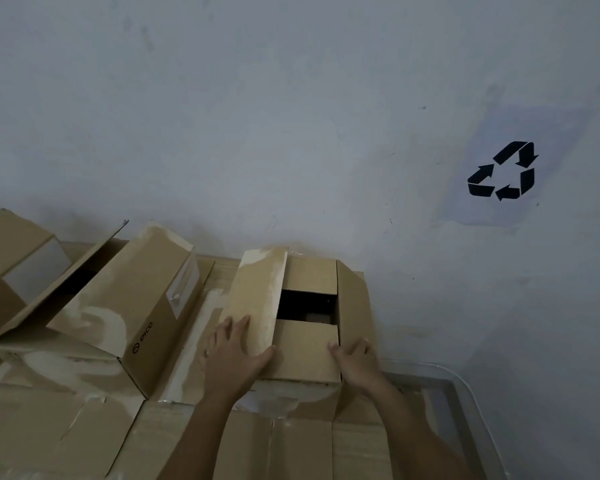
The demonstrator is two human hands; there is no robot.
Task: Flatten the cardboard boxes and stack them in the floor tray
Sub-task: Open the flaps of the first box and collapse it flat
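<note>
An open cardboard box (305, 348) stands in front of me, its top flaps partly folded and a dark opening showing between them. My left hand (238, 355) lies flat on the box's left flap, fingers spread, thumb at the flap's edge. My right hand (355, 360) holds the box's right near corner, fingers curled over the right flap. The box rests on flat cardboard sheets (84, 431) that lie below. A clear floor tray (465, 386) shows its rim at the lower right, partly hidden by my right arm.
A box marked PICO (142, 306) lies tilted to the left, and another box (14, 258) sits at the far left. The grey wall behind bears a black recycling symbol (503, 171).
</note>
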